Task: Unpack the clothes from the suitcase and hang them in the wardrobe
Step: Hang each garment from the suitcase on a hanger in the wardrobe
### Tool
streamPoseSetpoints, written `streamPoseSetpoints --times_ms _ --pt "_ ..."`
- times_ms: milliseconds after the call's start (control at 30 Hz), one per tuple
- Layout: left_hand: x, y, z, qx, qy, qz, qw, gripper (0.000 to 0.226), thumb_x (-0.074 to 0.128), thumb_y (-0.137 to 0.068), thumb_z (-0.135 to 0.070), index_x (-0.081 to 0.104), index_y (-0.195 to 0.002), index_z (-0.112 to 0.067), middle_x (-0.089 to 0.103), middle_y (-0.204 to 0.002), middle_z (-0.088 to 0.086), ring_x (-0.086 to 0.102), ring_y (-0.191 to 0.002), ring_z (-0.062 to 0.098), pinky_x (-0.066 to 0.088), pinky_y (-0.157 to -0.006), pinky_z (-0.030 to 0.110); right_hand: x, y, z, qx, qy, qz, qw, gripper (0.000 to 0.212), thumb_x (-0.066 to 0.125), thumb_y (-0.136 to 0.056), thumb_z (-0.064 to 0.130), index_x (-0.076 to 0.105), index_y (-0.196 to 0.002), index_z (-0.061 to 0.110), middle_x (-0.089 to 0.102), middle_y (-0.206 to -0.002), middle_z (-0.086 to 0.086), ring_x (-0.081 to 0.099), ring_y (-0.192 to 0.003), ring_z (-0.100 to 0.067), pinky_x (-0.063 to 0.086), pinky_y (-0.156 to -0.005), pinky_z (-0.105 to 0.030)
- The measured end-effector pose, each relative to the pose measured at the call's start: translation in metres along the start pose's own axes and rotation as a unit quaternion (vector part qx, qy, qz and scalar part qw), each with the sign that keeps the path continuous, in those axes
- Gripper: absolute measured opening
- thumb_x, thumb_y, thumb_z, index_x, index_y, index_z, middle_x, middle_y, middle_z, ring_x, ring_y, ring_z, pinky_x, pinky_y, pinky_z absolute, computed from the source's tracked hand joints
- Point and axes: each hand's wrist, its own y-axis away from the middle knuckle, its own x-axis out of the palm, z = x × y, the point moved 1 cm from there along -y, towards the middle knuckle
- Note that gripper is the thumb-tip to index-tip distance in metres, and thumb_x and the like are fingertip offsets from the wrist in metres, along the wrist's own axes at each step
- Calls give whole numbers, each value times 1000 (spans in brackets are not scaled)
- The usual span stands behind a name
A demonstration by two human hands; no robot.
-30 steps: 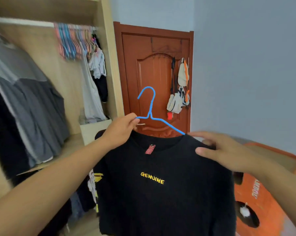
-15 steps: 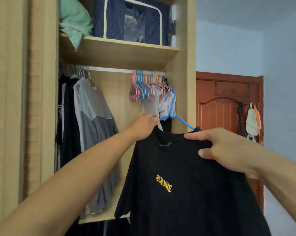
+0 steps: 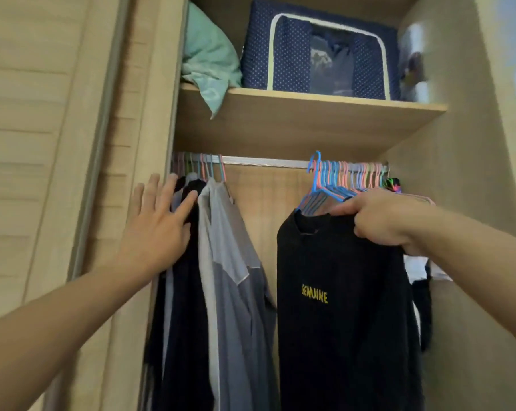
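Bare forearms reach up and forward from the lower corners of the view, both raised toward the wardrobe (image 3: 473,203) opening. Nearest on the right side, the right hand (image 3: 384,221) is turned knuckles-up, its fingers curled down and pinching the shoulder of the black T-shirt (image 3: 339,307) just beside the neckline, with the index finger stretched along the collar edge. That shirt, printed with yellow lettering on the chest, hangs full length below the hand in the middle of the opening, on a blue hanger (image 3: 317,185) whose hook sits up at the rail (image 3: 265,162); whether the hook is fully seated over the rail cannot be told. On the other side, the left hand (image 3: 155,226) is spread flat with straight, splayed fingers, palm forward, its fingertips touching the dark and grey hanging clothes (image 3: 221,277) bunched at the left end of the rail, gripping nothing. Behind the right hand, a tight cluster of empty pink and blue hangers (image 3: 354,179) crowds the right part of the rail. Farther up, the shelf (image 3: 295,120) carries a mint-green pillow (image 3: 209,63) at the left and a navy dotted storage bag (image 3: 316,51) beside it.
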Motion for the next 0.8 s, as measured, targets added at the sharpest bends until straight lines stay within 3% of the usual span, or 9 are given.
streamPoseSetpoints --times_ms 100,167,267,467,533,600,700,800 --pt "16 5 27 -86 42 10 995 78 50 -87 -47 27 -160 -31 14 -165 22 13 -149 50 16 -117 66 23 -69 35 -21 18 -4 1000 44 45 -95 1 64 -131 16 62 -126 -10 59 -114 -31 48 -85 -31" --pt "28 14 31 -129 82 12 988 80 41 -87 -50 16 -161 -36 10 -167 17 14 -150 47 19 -118 67 37 -114 60 -31 47 -19 998 40 49 -95 5 63 -132 12 61 -131 -13 57 -122 -33 46 -92 -33" --pt "41 18 33 -141 94 -15 985 80 37 -89 -48 12 -163 -28 15 -167 15 19 -150 45 21 -119 65 59 -173 96 -23 152 -11 988 44 42 -98 5 55 -140 9 54 -142 -14 54 -127 -33 46 -102 -35" --pt "44 19 35 -141 95 -32 985 80 38 -90 -47 14 -163 -25 16 -167 13 19 -151 43 23 -120 63 108 -219 135 -12 277 37 960 39 37 -102 2 50 -138 -4 50 -144 -17 54 -125 -32 44 -94 -30" --pt "45 19 35 -136 92 -34 986 80 38 -89 -47 15 -162 -24 17 -167 14 20 -151 43 23 -120 62 113 -230 140 -27 315 26 948 37 39 -102 5 53 -135 -4 51 -143 -18 55 -118 -32 44 -97 -31" --pt "45 18 36 -136 87 -36 986 80 37 -89 -47 16 -162 -24 18 -166 14 20 -150 44 23 -120 62 108 -242 146 -47 352 20 935 38 41 -101 8 52 -136 -3 51 -143 -18 53 -124 -33 43 -101 -35" --pt "45 18 35 -135 83 -34 987 80 37 -89 -46 16 -162 -23 18 -166 15 19 -150 44 22 -119 64 94 -249 148 -41 345 5 938 41 37 -101 7 49 -139 -1 49 -144 -18 50 -128 -34 42 -101 -34" --pt "43 19 35 -136 84 -29 987 79 36 -89 -46 19 -162 -22 19 -166 16 21 -150 45 23 -118 65 89 -261 141 -46 335 15 941 39 40 -99 4 52 -136 -2 51 -141 -19 53 -116 -33 43 -101 -35"
